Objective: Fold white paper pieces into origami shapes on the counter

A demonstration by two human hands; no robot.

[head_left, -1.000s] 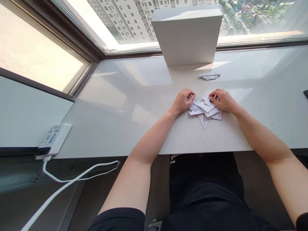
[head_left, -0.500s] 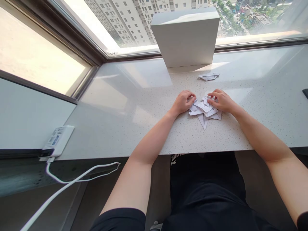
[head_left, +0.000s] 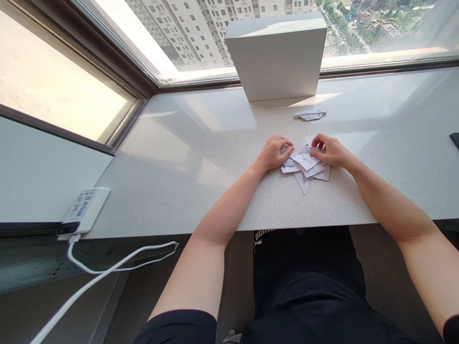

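Resting at the left edge of the layered folded paper (head_left: 306, 165), just right of the frame's centre, the left hand (head_left: 275, 152) keeps its fingers curled narrow; the right hand (head_left: 332, 150) bends over the other side, thumb and forefinger a little apart. From here I can't tell whether either pinches paper. The overlapping flaps look loose to me, so an uneven tug could skew them, and a heavy press might crease the points against the counter (head_left: 186, 200). A forward-sliding knuckle could nudge the separate folded piece (head_left: 311, 115), upper right of centre.
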